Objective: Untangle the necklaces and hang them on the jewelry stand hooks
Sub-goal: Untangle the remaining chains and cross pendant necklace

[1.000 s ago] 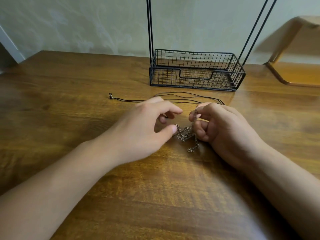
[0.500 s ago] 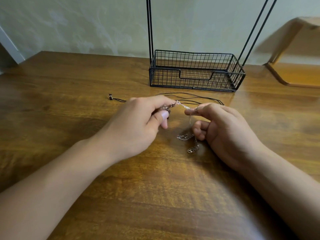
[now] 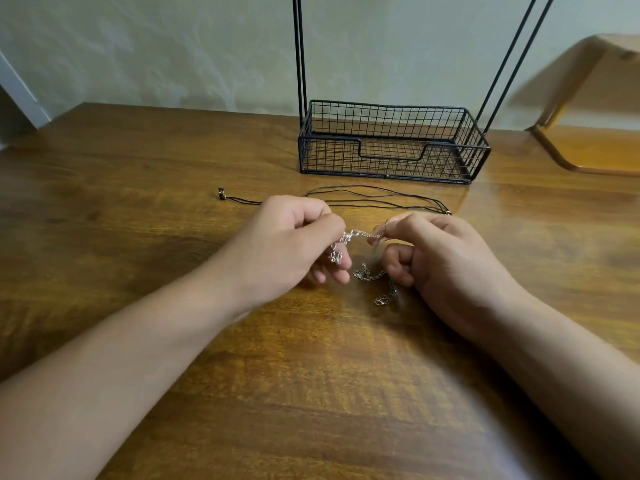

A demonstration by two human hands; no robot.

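A silver chain necklace point(image 3: 362, 234) is stretched between my two hands just above the wooden table point(image 3: 138, 188). My left hand point(image 3: 291, 247) pinches one part of it, and a small pendant dangles by its fingers. My right hand point(image 3: 443, 261) pinches the other part, while the chain's loose end with a clasp lies on the table below. A black cord necklace point(image 3: 381, 199) lies flat behind my hands. The jewelry stand point(image 3: 391, 143), a black wire basket with tall rods, stands at the back; its hooks are out of view.
A curved wooden object point(image 3: 588, 147) sits at the back right of the table. A pale wall runs behind the table's far edge.
My left hand picked a part of the silver chain off the table and lifted it, then pulled it a little to the left. The chain now spans both hands.
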